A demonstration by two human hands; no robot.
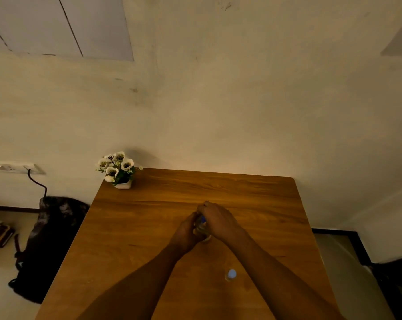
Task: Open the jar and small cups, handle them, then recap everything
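A clear jar (202, 232) stands on the wooden table (149, 227), mostly hidden between my two hands. My left hand (186, 230) grips its side. My right hand (215, 219) curls over its top, where a bit of the blue lid (203, 219) shows between the fingers. One small clear cup with a pale blue cap (230, 274) stands upright on the table nearer to me, just beside my right forearm and apart from both hands.
A small white pot of white flowers (118, 169) stands at the table's far left corner against the wall. A dark bag (50, 239) leans on the floor left of the table, below a wall socket with a cable (35, 179).
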